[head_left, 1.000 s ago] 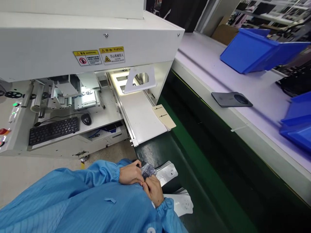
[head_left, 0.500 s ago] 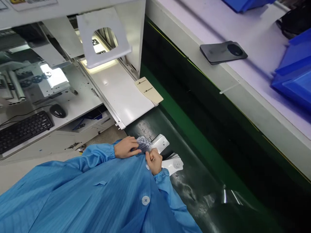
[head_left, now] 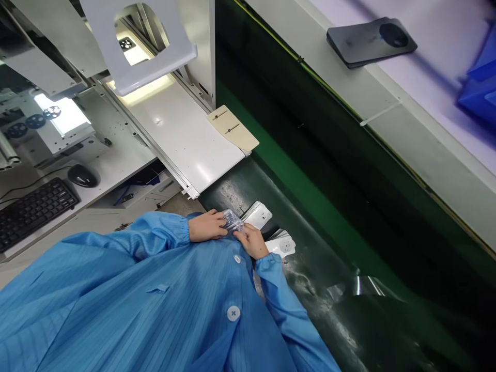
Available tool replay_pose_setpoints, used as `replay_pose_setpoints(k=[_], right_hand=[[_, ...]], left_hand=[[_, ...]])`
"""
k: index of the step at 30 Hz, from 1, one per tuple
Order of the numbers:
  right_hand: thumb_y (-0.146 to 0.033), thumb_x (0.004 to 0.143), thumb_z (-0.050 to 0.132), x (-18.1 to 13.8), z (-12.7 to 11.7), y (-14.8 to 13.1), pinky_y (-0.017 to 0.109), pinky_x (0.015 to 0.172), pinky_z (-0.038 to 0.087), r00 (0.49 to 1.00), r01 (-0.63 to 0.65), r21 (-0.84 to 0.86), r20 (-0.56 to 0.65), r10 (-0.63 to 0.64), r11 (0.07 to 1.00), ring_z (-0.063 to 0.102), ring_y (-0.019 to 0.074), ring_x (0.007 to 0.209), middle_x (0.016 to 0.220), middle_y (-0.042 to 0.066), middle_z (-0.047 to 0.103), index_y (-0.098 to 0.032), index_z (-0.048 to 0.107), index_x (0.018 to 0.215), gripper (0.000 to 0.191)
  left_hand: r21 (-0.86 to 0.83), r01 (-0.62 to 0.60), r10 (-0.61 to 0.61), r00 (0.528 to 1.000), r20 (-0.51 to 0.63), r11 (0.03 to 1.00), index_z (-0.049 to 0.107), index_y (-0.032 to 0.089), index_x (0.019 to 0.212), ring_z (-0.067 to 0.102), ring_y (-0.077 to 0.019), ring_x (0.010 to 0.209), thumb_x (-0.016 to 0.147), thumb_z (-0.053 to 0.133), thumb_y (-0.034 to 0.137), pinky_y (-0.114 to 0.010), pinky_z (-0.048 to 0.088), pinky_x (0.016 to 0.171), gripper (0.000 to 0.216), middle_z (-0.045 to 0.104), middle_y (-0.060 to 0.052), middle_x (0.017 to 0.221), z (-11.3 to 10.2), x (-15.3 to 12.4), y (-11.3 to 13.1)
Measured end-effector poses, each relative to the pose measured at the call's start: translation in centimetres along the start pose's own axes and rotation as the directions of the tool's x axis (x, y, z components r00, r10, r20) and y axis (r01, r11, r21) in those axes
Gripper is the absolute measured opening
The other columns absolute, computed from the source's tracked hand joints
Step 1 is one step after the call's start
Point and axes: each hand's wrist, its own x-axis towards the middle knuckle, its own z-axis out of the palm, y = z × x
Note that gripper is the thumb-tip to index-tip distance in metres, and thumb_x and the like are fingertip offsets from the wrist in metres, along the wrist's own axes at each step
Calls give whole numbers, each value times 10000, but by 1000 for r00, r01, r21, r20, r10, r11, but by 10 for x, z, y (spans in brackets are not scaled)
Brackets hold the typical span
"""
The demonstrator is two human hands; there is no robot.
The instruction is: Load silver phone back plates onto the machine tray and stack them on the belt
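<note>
My left hand [head_left: 207, 227] and my right hand [head_left: 253, 242] meet close to my body, both closed on a small dark item wrapped in clear crinkled film [head_left: 233, 221]. Just beyond my fingers two stacks of white cards with round cut-outs [head_left: 259, 214] [head_left: 284, 246] lie on the dark green conveyor belt [head_left: 310, 217]. Blue smock sleeves cover both arms to the wrists.
A white machine outfeed tray [head_left: 182, 139] with a tan plate [head_left: 231, 128] ends above the belt. A black keyboard [head_left: 33, 209] and mouse [head_left: 82, 177] sit at left. A dark phone back cover [head_left: 371, 40] lies on the pale bench beyond. Clear film [head_left: 360, 287] lies on the belt.
The view has tilted down and closer to the belt. Both hands stay together on the wrapped item, the right hand shifting slightly along it.
</note>
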Motion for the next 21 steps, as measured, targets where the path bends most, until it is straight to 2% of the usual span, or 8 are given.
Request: replay_pose_setpoints(k=[3, 8, 10, 12, 15, 17, 19, 21], right_hand=[[-477, 1015, 423, -2, -17, 16, 262, 599, 424, 985, 161, -141, 87, -150, 977, 533, 154, 655, 704, 21, 537, -185, 578, 713, 448], [-428, 1038, 367, 3, -39, 37, 274, 666, 455, 966, 234, -297, 179, -186, 926, 553, 167, 717, 723, 37, 554, -191, 541, 700, 449], [-376, 1033, 378, 3, -44, 39, 304, 737, 479, 963, 235, -254, 194, -189, 938, 577, 183, 784, 779, 61, 600, -190, 540, 703, 412], [-310, 998, 419, 0, -45, 36, 330, 811, 487, 973, 188, -137, 164, -165, 973, 605, 200, 902, 953, 105, 656, -189, 515, 679, 354], [-213, 899, 464, -3, -37, 26, 308, 805, 483, 997, 15, 100, 75, -23, 995, 631, 203, 965, 1110, 106, 669, -193, 423, 611, 292], [-183, 834, 480, -2, -28, 18, 283, 742, 474, 993, -119, 202, 22, 117, 972, 642, 190, 860, 970, 67, 693, -194, 425, 626, 216], [-161, 774, 505, 3, -24, 11, 280, 745, 477, 980, -190, 256, -1, 197, 948, 638, 181, 803, 872, 26, 689, -186, 538, 782, 42], [-132, 748, 515, 10, -25, 4, 304, 822, 489, 984, -179, 268, 37, 176, 947, 650, 182, 842, 904, 14, 698, -183, 579, 1112, 373]], left_hand=[[-46, -81, 81, 997, -4, 996, 655, 227, 787, 520, -215, 945, 895, 633, 175, -381, 359, 928, 122, 628, -44, 837, -4, -6, -4], [-72, -153, 153, 988, -6, 986, 649, 243, 746, 527, -214, 1017, 887, 587, 100, -431, 298, 1104, 210, 644, -40, 890, -10, -17, -10], [-56, -175, 177, 984, 21, 983, 644, 239, 740, 524, -221, 1047, 887, 577, 98, -449, 279, 1136, 214, 646, -46, 902, -12, -19, -12], [-46, -189, 191, 981, 41, 981, 643, 234, 745, 526, -230, 1054, 882, 580, 109, -468, 271, 1151, 196, 642, -53, 897, -15, -20, -16], [-102, -178, 177, 984, -20, 979, 651, 216, 768, 544, -224, 998, 885, 590, 164, -467, 321, 1131, 142, 621, -62, 885, -18, -22, -20], [-199, -128, 105, 987, -123, 972, 658, 193, 803, 550, -207, 977, 901, 592, 230, -416, 410, 1061, 124, 605, -81, 957, -16, -24, -19], [-320, -26, -61, 964, -258, 947, 661, 172, 859, 554, -188, 974, 923, 577, 278, -345, 486, 949, 150, 566, -103, 1058, -9, -25, -14], [-419, 84, -256, 891, -375, 904, 662, 165, 946, 557, -175, 971, 935, 564, 289, -304, 517, 863, 158, 522, -111, 1103, 0, -25, -7]])
